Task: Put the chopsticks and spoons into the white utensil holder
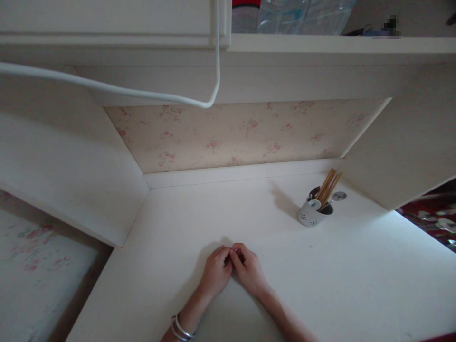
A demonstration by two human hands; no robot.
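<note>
My left hand point(217, 268) and my right hand point(247, 268) rest together low in the middle of the view, on the white countertop point(171, 223). Their fingers are curled in, and the thumbs and fingertips meet between them. No object shows in either hand, though the palms are hidden. Ahead and to the right, apart from my hands, stands a white perforated utensil holder point(309, 217). Wooden chopsticks point(328, 187) and a metal spoon point(339, 196) stick out of it. A silver bangle point(181, 327) circles my left wrist.
White side panels point(402, 137) flank the counter, with floral wallpaper point(228, 137) at the back. Overhead, a shelf point(320, 45) holds clear plastic-wrapped items point(302, 16). A white cable or tube point(117, 89) hangs across the upper left, below a cabinet door point(107, 19).
</note>
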